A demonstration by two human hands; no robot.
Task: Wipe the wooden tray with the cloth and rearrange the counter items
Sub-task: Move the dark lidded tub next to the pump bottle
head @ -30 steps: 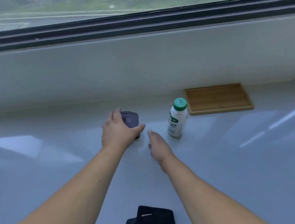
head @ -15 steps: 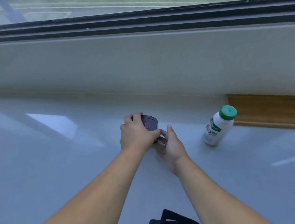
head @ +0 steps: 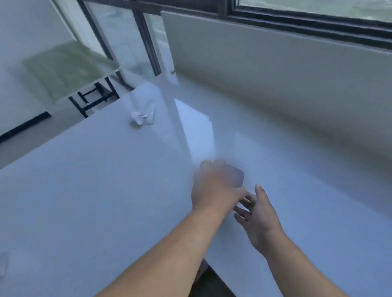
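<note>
My left hand point(head: 213, 188) is blurred and wrapped around a small dark grey cup point(head: 236, 175) on the white counter point(head: 100, 191). Only the cup's right side shows past my fingers. Just to the right and nearer to me, my right hand point(head: 257, 216) has its fingers spread, close to the cup but holding nothing. A dark cloth point(head: 213, 290) lies at the bottom edge, partly under my left forearm. The wooden tray and the bottle are out of view.
A crumpled white tissue point(head: 143, 116) lies on the counter far to the left. A low grey wall point(head: 278, 76) under the window borders the counter at the back. A green-topped table point(head: 67, 69) stands beyond the counter's left edge.
The view has swung left, so the bottle and wooden tray have left the frame. My left hand has carried the cup leftward along the counter. My right hand has come off the cup and opened.
</note>
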